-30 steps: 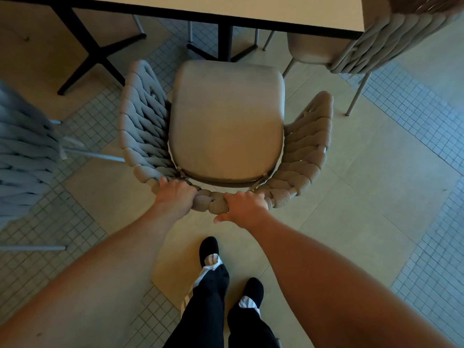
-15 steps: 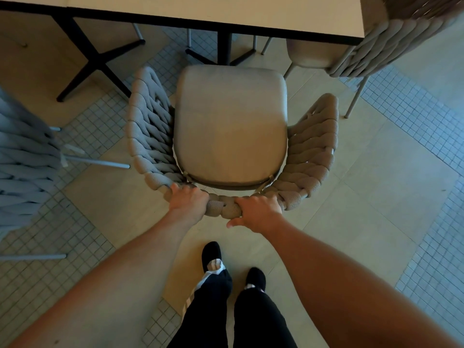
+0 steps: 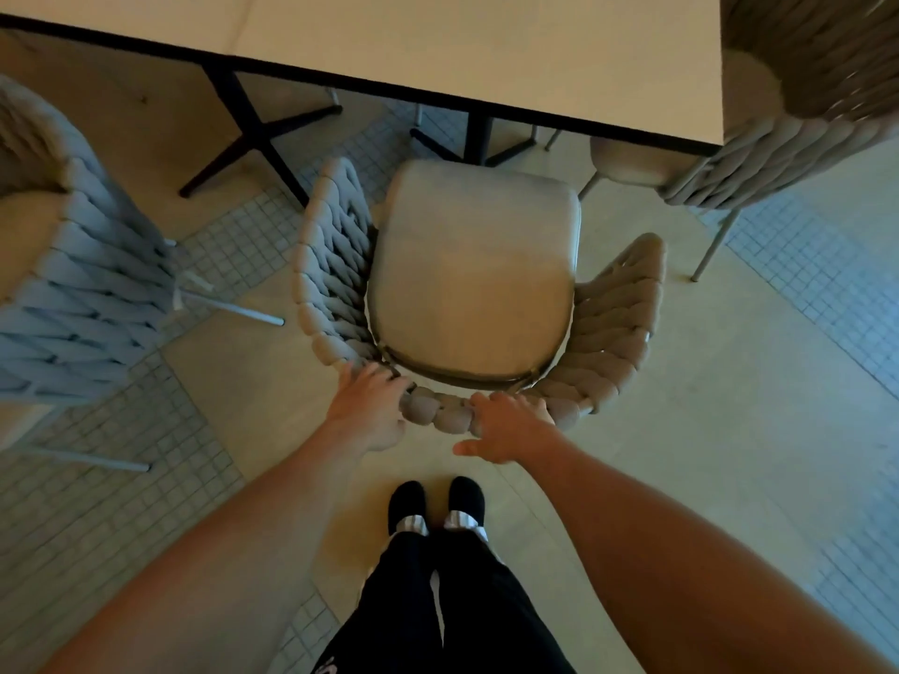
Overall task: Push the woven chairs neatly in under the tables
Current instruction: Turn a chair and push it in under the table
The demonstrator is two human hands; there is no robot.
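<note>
Chair [image 3: 474, 279] in front of surface [image 3: 486, 51], seat front just at edge, not yet under. Left hand [image 3: 367, 406] and right hand [image 3: 506, 430] rest on woven back rim, fingers loose, holding nothing. Person should push evenly, straight, between neighbour chairs.

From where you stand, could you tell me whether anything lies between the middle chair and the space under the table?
Nothing loose lies on the floor ahead of the woven chair. The table's black pedestal base stands directly beyond the seat's front edge, so it may limit how far the chair slides under the table.
</note>
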